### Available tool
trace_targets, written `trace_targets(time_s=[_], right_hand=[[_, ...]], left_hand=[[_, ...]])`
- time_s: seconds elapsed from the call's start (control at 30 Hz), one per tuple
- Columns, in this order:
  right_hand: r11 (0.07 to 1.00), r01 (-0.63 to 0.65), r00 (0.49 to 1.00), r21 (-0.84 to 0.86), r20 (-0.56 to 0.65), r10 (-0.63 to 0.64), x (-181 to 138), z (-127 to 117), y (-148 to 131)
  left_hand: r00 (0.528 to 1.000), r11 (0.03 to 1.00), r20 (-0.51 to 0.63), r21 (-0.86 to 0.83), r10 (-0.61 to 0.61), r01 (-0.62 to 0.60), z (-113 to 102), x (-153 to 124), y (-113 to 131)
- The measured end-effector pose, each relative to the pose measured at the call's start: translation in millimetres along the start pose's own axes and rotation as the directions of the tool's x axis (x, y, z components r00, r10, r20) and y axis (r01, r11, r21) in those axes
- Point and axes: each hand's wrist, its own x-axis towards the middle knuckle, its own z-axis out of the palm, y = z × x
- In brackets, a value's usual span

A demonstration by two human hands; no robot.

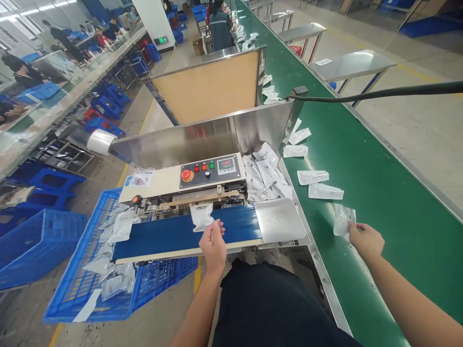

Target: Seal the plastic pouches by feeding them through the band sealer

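Observation:
My left hand point(213, 245) is closed, its fingertips at the lower right corner of a white plastic pouch point(201, 217). That pouch lies on the blue belt point(235, 220) of a band sealing machine point(170, 188), its top edge at the sealing slot. Over the green conveyor point(390, 193) on the right, my right hand point(367, 241) pinches another white pouch point(343, 219) by its edge. Two flat white pouches point(313, 177) rest on the conveyor just beyond it.
A pile of white pouches point(265, 173) sits right of the control panel point(210, 169). At the belt's left end, a blue crate point(133, 315) holds several pouches. Metal partitions point(173, 137) stand behind the machine. A black cable point(379, 91) crosses above the conveyor. Co-workers sit farther off.

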Motion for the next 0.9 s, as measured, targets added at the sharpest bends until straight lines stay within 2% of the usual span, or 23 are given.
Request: trace_targets(time_s=[0.07, 0.1, 0.17, 0.2, 0.27, 0.3, 0.4, 0.47, 0.57, 0.63, 0.7, 0.73, 0.8, 0.9], right_hand=[[0.994, -0.026, 1.000, 0.107, -0.015, 0.027, -20, 2, -32], [0.981, -0.002, 0.999, 0.193, -0.037, 0.010, -33, 1, -53], [0.921, 0.156, 0.987, 0.357, -0.101, -0.128, -63, -2, -97], [0.883, 0.238, 0.971, 0.405, -0.095, -0.219, -79, -4, -119], [0.794, 0.361, 0.913, 0.489, -0.013, -0.407, -110, -8, -157], [0.752, 0.389, 0.873, 0.532, 0.046, -0.485, -123, -9, -172], [0.681, 0.315, 0.779, 0.661, 0.229, -0.583, -150, -9, -200], [0.692, 0.260, 0.749, 0.674, 0.311, -0.585, -156, -6, -210], [0.737, 0.268, 0.735, 0.621, 0.362, -0.573, -155, 4, -219], [0.772, 0.156, 0.777, 0.616, 0.407, -0.481, -148, 14, -226], [0.796, -0.052, 0.826, 0.603, 0.474, -0.306, -140, 27, -234], [0.793, -0.147, 0.833, 0.592, 0.506, -0.223, -137, 33, -239], [0.774, -0.273, 0.817, 0.572, 0.562, -0.127, -134, 45, -252], [0.764, -0.324, 0.758, 0.558, 0.637, -0.143, -136, 57, -273]], left_hand=[[0.983, 0.996, 0.157, -0.009, 0.090, -0.089, 25, -14, 8], [0.959, 0.990, 0.246, -0.016, 0.143, -0.143, 39, -21, 12], [0.887, 0.974, 0.406, -0.048, 0.221, -0.221, 66, -32, 20], [0.850, 0.970, 0.471, -0.072, 0.238, -0.231, 79, -36, 24], [0.798, 0.970, 0.552, -0.121, 0.241, -0.209, 98, -40, 32], [0.792, 0.972, 0.564, -0.131, 0.233, -0.193, 103, -39, 35], [0.825, 0.980, 0.529, -0.087, 0.200, -0.181, 102, -33, 40], [0.842, 0.983, 0.509, -0.051, 0.177, -0.176, 93, -27, 37], [0.849, 0.989, 0.508, -0.037, 0.142, -0.144, 80, -18, 23], [0.887, 0.999, 0.459, -0.016, 0.040, -0.036, 80, -9, 10], [0.916, 0.988, 0.376, -0.006, -0.140, 0.153, 86, 4, 0], [0.912, 0.967, 0.337, -0.019, -0.233, 0.254, 90, 10, -4], [0.887, 0.914, 0.282, -0.070, -0.366, 0.400, 97, 24, -8], [0.869, 0.873, 0.249, -0.135, -0.429, 0.469, 96, 40, -11]])
